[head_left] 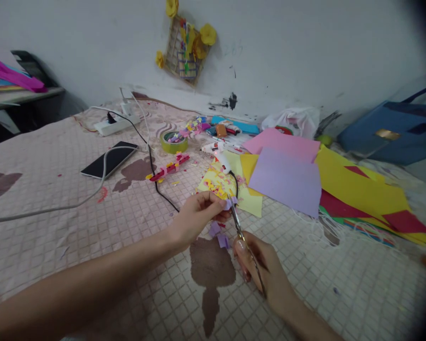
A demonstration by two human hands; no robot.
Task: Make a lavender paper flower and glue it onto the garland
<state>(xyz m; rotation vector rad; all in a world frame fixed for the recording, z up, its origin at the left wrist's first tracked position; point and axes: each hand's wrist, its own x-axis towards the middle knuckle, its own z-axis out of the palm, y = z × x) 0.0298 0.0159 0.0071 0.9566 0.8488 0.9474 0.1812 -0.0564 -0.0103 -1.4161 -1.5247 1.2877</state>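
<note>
My left hand (202, 213) pinches a small piece of purple paper (228, 204) between thumb and fingers. In my right hand (257, 265) is a pair of scissors (237, 225), its blades pointing away from me and reaching the purple piece. Whether the blades touch the paper I cannot tell. Below them, small purple paper scraps (220, 235) lie on the quilted cloth. Just beyond my hands, yellow and pink paper bits (215, 183) are heaped on a pale yellow sheet (252, 203). A white glue gun (223, 162) rests beside the heap, its black cord trailing toward me.
A decorated red strip (168, 168), a roll of green tape (173, 142) and a dark phone (110, 159) lie to the left, among cables and a power strip (116, 124). Purple (286, 182), pink and yellow sheets spread rightward. A blue bag (390, 132) stands at the far right.
</note>
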